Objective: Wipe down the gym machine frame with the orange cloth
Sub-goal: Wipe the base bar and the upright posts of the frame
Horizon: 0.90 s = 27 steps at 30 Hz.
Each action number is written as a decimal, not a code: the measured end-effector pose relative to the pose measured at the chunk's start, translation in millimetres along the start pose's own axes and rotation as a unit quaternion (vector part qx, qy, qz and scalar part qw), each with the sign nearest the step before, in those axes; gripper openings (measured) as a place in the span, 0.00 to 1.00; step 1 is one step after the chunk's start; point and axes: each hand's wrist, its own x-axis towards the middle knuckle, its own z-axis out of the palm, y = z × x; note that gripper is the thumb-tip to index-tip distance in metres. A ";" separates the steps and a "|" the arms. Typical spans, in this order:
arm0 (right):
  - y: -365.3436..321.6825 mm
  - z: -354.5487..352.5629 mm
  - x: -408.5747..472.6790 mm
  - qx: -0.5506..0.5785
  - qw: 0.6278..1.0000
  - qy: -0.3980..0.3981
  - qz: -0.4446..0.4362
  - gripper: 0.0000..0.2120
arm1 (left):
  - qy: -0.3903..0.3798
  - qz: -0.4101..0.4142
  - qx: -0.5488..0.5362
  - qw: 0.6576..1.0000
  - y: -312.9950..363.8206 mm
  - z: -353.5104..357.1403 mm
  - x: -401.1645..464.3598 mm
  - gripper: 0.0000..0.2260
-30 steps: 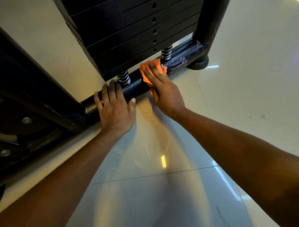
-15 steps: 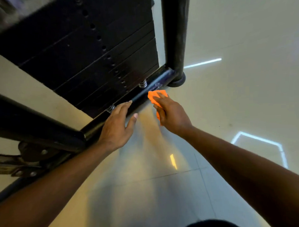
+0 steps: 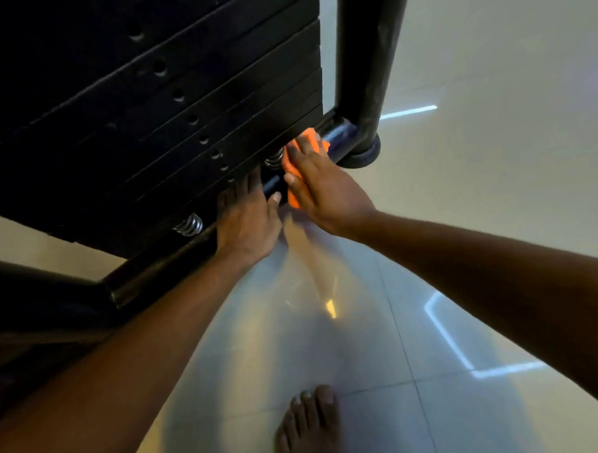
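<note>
Floor (image 3: 479, 218) of pale glossy tiles fills most of the view, streaked with reflected light. Weight stack (image 3: 148, 113), black plates with a diagonal row of pin holes, takes the upper left. Upright post (image 3: 365, 52), black and round, stands at the stack's right and ends in a rounded foot on the floor. Bottom rail of the frame (image 3: 162, 266) runs diagonally along the floor beneath the stack to the post's base. Two coil springs sit between rail and stack; the nearer spring (image 3: 189, 225) shows clearly.

Left hand (image 3: 247, 221) lies flat on the rail, fingers straight and reaching under the stack, thumb out to the right; nothing in its grip. Right hand (image 3: 320, 187) is just beside it, closer to the post, fingers extended and pressing the orange cloth (image 3: 307, 142) onto the rail. Cloth shows above the fingertips and below the thumb, bunched under the palm. Bare foot (image 3: 308, 428) stands on the tiles at the bottom edge.
</note>
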 end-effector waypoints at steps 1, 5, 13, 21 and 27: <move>0.7 9.8 0.1 -0.006 1.000 -0.003 0.004 0.30 | -0.001 -0.004 -0.015 1.000 -2.4 0.3 1.2 0.27; 23.7 27.4 -0.8 -0.133 0.989 0.038 -0.046 0.32 | 0.009 0.000 -0.059 0.998 -9.5 -1.8 6.0 0.25; -8.6 62.4 2.5 -0.026 0.988 0.138 0.056 0.30 | -0.004 0.030 -0.013 0.999 -14.0 -2.1 7.2 0.22; 65.4 12.1 14.4 -0.151 0.981 0.120 -0.021 0.28 | 0.034 0.012 0.008 0.999 -5.4 3.1 3.3 0.26; 46.0 23.5 9.5 -0.166 0.979 0.077 -0.092 0.28 | 0.101 0.022 0.081 0.991 0.5 11.4 -13.9 0.25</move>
